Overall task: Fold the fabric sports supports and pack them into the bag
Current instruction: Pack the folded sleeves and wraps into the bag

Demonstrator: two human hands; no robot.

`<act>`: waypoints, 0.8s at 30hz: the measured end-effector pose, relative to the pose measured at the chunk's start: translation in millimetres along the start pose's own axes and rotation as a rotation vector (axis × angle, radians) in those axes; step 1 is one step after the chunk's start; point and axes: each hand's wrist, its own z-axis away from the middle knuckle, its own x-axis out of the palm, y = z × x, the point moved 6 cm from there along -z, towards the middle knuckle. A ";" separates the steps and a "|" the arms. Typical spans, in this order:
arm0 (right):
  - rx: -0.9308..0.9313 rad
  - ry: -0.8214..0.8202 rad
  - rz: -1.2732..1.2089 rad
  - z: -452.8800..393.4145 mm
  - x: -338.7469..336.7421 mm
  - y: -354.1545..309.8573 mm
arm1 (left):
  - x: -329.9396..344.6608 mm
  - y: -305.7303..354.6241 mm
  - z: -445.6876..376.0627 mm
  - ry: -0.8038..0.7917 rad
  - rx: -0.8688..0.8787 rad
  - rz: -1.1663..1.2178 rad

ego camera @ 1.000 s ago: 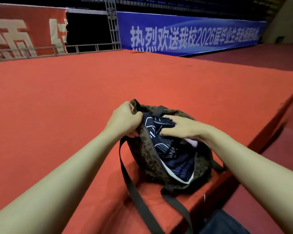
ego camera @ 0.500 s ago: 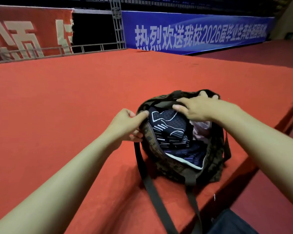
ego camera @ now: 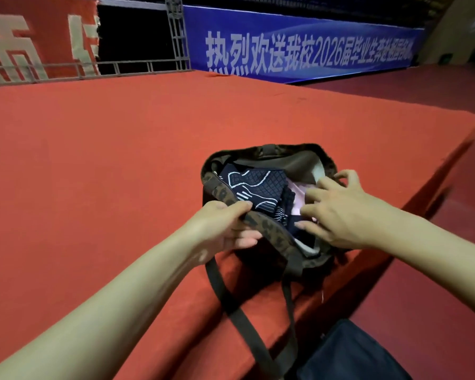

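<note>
Brown leopard-print bag (ego camera: pixel 261 229) with dark brown straps (ego camera: pixel 239 314); inside the bag, navy support (ego camera: pixel 258 185) with white line pattern, beside pale pink fabric (ego camera: pixel 299 194); under the bag, red carpet (ego camera: pixel 107 160)

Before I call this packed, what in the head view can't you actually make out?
- Bag bottom: covered by the dark patterned supports and a pink item.
- How many supports: they overlap; the right hand covers part.
- Left hand fingertips: tucked under the bag rim.
- Strap end: cut off by the bottom edge.
- Dark object, lower right: cropped, unidentifiable.
</note>
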 end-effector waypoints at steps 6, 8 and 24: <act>-0.112 -0.272 -0.500 2.0 -10.7 -4.8 | -8.8 24.8 3.7 0.157 0.052 0.380; -0.087 -0.292 -0.596 8.1 -21.4 -1.5 | -20.7 35.0 1.6 0.213 0.102 0.438; -0.190 0.329 -0.767 -77.2 -176.7 -58.5 | -106.3 148.5 32.8 0.356 0.369 -0.120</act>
